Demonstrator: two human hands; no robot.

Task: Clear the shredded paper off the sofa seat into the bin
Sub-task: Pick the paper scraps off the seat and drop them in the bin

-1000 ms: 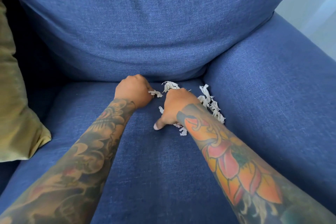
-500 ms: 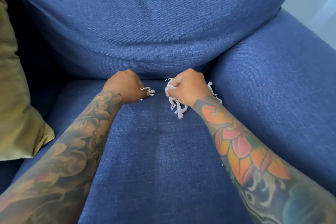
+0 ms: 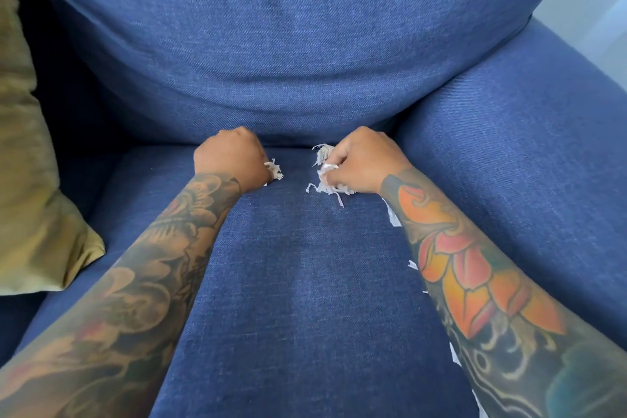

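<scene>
Both fists at the back edge of the sofa seat point(image 3: 305, 282): left hand point(image 3: 230, 158) and right hand point(image 3: 364, 161) clenched around shredded paper point(image 3: 325, 185), bunched for carrying. Stray strips along right edge. Bin unseen.

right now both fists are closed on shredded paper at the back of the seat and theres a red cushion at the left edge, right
Not quite: the cushion is olive-green, not red, as the head view shows. The rest holds: left hand and right hand are closed on shredded paper at the back of the seat.
</scene>
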